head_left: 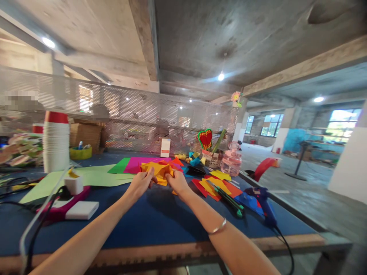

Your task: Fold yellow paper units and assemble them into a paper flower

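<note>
Yellow-orange folded paper (156,170) is stretched between my two hands, just above the blue tabletop (149,221). My left hand (143,181) pinches its left side with thumb and fingers. On the other side, my right hand (177,181) grips the right edge, and a silver bangle sits on that forearm. Its exact folds are partly covered by my fingers. Behind it lie magenta (134,165) and green sheets (119,165). To the right of my right hand, red and orange paper pieces (210,187) lie under a green-and-black tool (229,198) whose kind I cannot make out.
A blue glue gun (265,204) with a cord lies at the right edge. A pink clear bottle (231,162) and a basket (211,159) stand behind. On the left are a stack of paper cups (56,143), a magenta power strip (54,210) and cables.
</note>
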Demonstrator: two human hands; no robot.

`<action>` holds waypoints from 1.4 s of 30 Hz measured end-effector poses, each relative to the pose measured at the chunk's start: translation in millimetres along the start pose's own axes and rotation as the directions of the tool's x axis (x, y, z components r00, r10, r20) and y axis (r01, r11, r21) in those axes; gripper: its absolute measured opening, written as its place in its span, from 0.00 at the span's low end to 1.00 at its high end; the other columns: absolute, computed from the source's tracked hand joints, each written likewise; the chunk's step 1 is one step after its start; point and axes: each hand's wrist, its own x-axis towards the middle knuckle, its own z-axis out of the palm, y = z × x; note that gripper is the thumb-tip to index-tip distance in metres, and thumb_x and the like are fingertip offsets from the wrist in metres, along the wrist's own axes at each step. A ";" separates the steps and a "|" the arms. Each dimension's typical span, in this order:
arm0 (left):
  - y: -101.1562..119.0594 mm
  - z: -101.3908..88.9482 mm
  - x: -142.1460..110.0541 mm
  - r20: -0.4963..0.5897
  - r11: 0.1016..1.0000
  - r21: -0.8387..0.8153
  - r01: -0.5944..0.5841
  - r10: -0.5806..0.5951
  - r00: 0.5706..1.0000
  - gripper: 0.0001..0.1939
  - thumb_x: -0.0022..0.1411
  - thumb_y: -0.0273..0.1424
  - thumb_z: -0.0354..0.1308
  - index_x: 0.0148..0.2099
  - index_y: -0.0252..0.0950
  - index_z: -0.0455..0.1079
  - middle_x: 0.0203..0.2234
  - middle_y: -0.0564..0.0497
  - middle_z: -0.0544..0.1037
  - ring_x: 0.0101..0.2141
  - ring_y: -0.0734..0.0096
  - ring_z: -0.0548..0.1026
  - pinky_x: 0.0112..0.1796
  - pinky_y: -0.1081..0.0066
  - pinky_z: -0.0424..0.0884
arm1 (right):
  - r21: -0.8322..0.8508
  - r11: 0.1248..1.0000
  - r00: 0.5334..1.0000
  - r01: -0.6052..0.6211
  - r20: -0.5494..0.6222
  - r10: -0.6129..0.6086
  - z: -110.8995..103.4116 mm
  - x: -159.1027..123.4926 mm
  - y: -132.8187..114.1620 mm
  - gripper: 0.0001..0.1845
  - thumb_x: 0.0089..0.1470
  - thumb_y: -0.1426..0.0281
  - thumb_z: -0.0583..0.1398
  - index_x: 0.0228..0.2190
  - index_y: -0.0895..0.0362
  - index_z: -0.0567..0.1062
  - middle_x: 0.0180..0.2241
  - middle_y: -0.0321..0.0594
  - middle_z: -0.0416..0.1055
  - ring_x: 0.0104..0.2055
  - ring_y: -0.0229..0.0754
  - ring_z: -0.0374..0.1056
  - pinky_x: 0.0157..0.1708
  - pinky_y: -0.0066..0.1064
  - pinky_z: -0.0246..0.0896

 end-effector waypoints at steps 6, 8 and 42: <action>11.1 -0.4 -6.9 0.016 0.981 0.194 -0.023 0.021 1.000 0.18 0.68 0.43 0.59 0.51 0.34 0.71 0.45 0.48 0.77 0.43 0.63 0.77 0.44 0.59 0.77 | 0.033 0.995 0.988 -0.093 0.128 0.088 0.6 -2.0 -4.0 0.20 0.64 0.59 0.62 0.53 0.57 0.72 0.52 0.43 0.71 0.49 0.45 0.72 0.47 0.43 0.72; 13.7 -0.1 -8.7 0.003 0.971 0.238 -0.039 0.039 0.999 0.17 0.68 0.43 0.59 0.50 0.34 0.71 0.44 0.49 0.77 0.42 0.64 0.77 0.44 0.59 0.77 | 0.035 0.993 0.978 -0.113 0.181 0.105 -4.6 -1.8 -6.9 0.20 0.64 0.59 0.61 0.52 0.57 0.72 0.51 0.43 0.72 0.48 0.45 0.72 0.47 0.43 0.72; 25.2 18.2 -23.9 0.167 0.940 0.324 -0.103 0.050 0.985 0.17 0.69 0.44 0.57 0.46 0.34 0.72 0.39 0.50 0.78 0.38 0.68 0.78 0.43 0.61 0.77 | -0.558 0.815 0.958 -0.158 0.114 0.264 -78.6 -29.1 -4.3 0.18 0.64 0.60 0.62 0.50 0.57 0.73 0.50 0.42 0.73 0.47 0.44 0.73 0.46 0.41 0.72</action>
